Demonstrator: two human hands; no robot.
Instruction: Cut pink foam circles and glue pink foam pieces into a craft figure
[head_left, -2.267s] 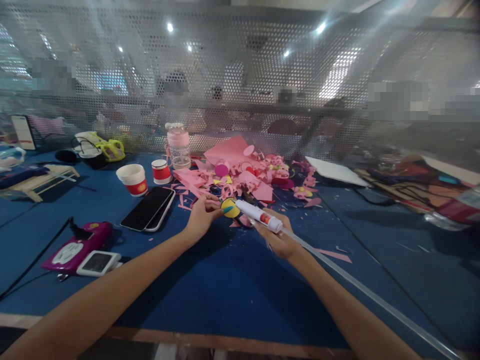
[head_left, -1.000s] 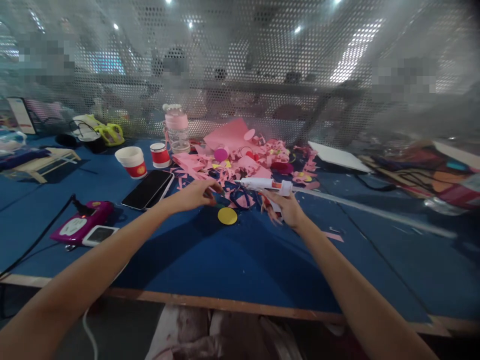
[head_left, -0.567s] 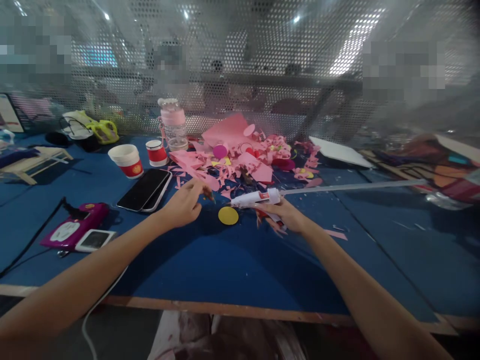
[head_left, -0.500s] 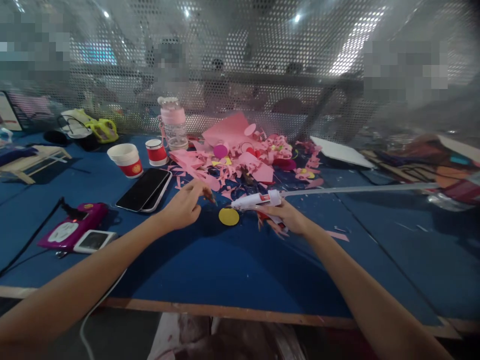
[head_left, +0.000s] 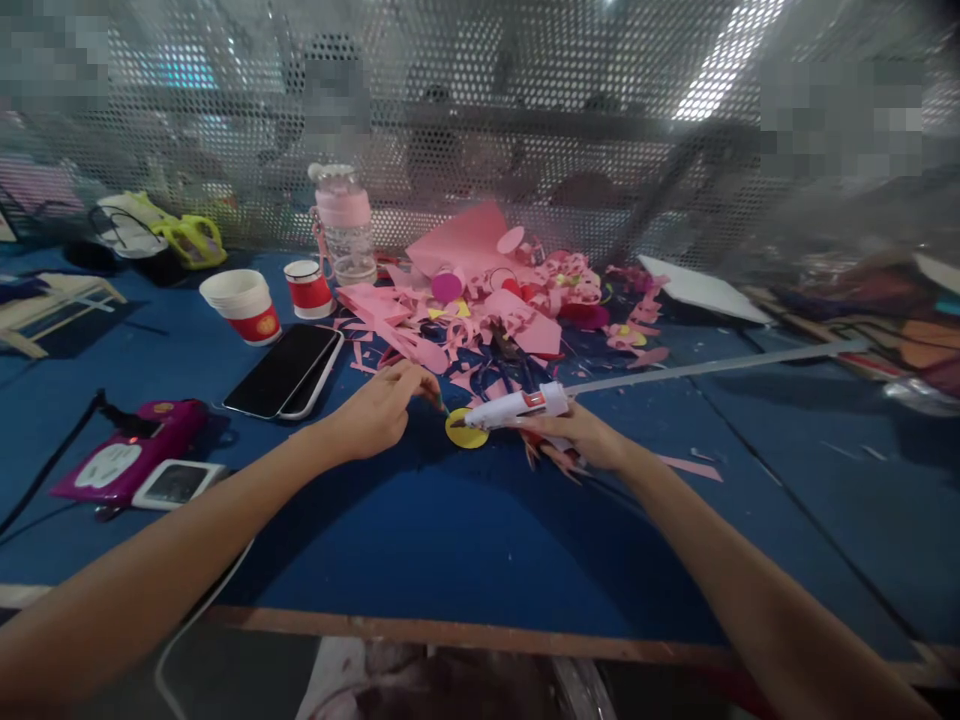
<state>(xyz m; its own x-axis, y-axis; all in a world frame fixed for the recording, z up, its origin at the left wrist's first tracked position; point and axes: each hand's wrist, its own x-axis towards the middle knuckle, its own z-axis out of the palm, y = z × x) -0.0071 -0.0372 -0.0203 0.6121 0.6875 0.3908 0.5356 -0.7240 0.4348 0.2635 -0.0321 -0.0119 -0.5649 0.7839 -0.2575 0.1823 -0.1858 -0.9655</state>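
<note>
My right hand (head_left: 589, 435) is wrapped round a white hot glue gun (head_left: 514, 407), whose nozzle points left over a yellow paper circle (head_left: 471, 438). From the back of the gun a long, pale glue stick (head_left: 712, 369) sticks out to the right. My left hand (head_left: 379, 408) is closed in a pinch at the circle's left edge. Something thin and greenish shows at its fingertips, too small to name. The circle lies flat on the blue table (head_left: 450, 540).
A heap of pink paper scraps (head_left: 480, 300) lies behind my hands. Leftward are a phone (head_left: 281, 370), paper cups (head_left: 241, 305), a red-and-white cup (head_left: 309, 290), a clear bottle (head_left: 345, 230) and a purple device (head_left: 131, 460). A white board (head_left: 701, 290) rests at back right.
The glue gun's nozzle has come over the yellow circle from just above its right side. My left fingertips have moved closer to the circle's left edge. The view has shifted slightly.
</note>
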